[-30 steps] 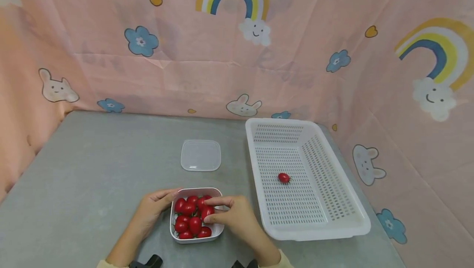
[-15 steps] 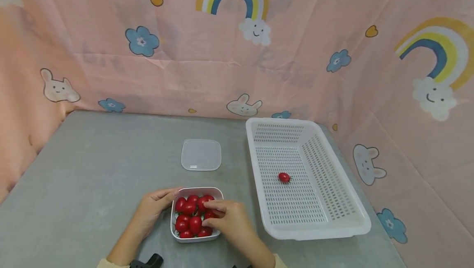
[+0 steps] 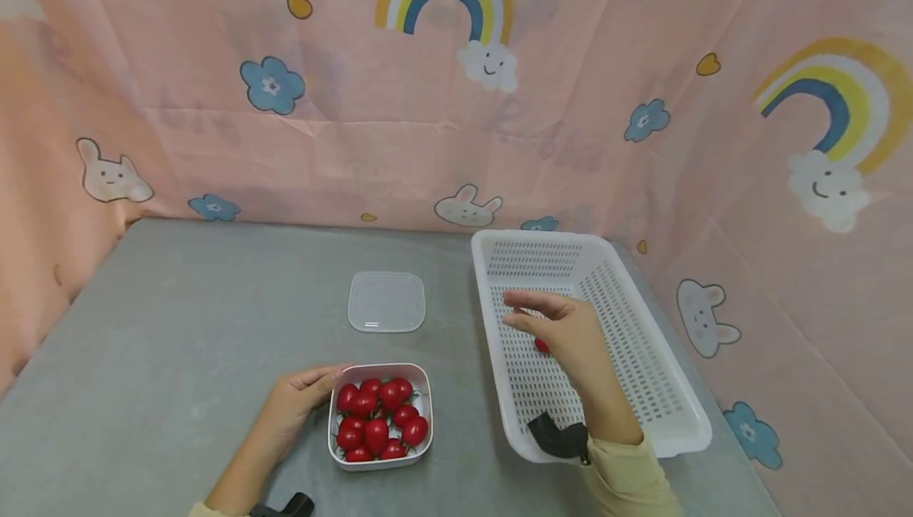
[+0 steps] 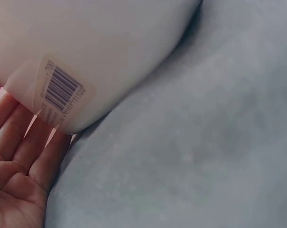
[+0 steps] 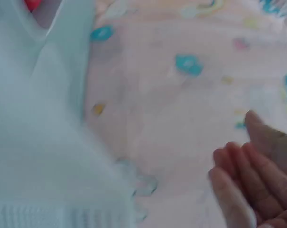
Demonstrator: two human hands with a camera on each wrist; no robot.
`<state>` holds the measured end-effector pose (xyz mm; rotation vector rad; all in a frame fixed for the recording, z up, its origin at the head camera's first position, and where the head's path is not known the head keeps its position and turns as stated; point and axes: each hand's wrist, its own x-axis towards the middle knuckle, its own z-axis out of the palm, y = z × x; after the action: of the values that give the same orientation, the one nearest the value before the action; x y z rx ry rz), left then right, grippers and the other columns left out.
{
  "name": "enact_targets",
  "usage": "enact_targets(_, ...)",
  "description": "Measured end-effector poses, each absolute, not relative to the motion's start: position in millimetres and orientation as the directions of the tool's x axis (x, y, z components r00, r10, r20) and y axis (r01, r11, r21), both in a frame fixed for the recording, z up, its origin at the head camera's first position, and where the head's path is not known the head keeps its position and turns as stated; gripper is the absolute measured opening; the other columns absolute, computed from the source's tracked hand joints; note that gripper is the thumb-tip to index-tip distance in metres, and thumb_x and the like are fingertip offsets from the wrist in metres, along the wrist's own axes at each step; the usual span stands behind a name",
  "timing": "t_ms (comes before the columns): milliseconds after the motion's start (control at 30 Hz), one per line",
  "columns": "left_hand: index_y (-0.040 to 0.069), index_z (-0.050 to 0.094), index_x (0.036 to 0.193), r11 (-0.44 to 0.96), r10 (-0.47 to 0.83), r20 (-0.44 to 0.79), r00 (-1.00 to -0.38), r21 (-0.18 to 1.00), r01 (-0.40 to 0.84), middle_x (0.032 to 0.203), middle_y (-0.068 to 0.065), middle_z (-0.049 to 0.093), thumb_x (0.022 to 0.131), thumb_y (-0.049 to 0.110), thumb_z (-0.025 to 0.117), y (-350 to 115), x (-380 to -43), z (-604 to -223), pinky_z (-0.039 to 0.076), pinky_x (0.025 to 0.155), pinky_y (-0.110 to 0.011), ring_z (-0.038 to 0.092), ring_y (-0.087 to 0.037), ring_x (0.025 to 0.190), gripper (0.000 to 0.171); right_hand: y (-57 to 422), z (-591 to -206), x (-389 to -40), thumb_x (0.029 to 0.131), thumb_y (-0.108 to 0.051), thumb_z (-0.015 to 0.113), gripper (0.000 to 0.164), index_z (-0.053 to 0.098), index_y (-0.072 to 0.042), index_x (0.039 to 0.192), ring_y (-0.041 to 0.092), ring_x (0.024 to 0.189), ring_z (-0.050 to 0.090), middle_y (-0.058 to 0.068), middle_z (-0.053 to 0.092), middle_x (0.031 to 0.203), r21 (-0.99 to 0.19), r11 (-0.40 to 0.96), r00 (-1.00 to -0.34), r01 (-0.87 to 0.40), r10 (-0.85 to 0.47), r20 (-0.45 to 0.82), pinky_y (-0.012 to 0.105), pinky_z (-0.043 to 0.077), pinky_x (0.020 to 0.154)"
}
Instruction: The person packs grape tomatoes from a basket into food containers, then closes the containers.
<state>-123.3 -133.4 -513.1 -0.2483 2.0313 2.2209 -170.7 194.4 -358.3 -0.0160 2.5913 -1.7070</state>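
My left hand [image 3: 303, 394] lies along the left side of a small white container [image 3: 380, 465], its straight fingers [image 4: 24, 137] touching the wall near a barcode sticker [image 4: 62, 89]. Several red cherry tomatoes [image 3: 376, 435] fill the container. Over a white slotted basket [image 3: 492, 327], my right hand [image 3: 563, 335] hovers with nothing in it, thumb and fingers apart. One cherry tomato [image 3: 542, 346] lies on the basket floor, partly hidden behind this hand. In the right wrist view, the right fingers [image 5: 257, 175] are loosely extended and hold nothing.
A clear flat lid [image 3: 387, 301] lies on the grey table [image 3: 214, 327] beyond the small container. Pink patterned cloth [image 3: 342, 152] hangs along the back and both sides. The basket stands at the right, close to the cloth.
My right hand has let go of a cherry tomato in the small container and moved right and away, over the basket. My left hand has stayed in place.
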Motion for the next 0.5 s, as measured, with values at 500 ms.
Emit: enact_targets(500,-0.010,0.069,0.115,-0.099,-0.027,-0.214,-0.977,0.973,-0.210,0.094,0.017,0.075,0.095,0.013,0.064,-134,-124,-513,0.054,0.082,-0.017,0.067,0.004,0.094,0.031,271,-398,-236,0.087,-0.028,0.077,0.051,0.065,-0.002,0.130,-0.005,0.100,0.066,-0.005,0.073,0.118,-0.881,0.468,-0.980,0.069,-0.131,-0.147,0.019,0.047,0.095)
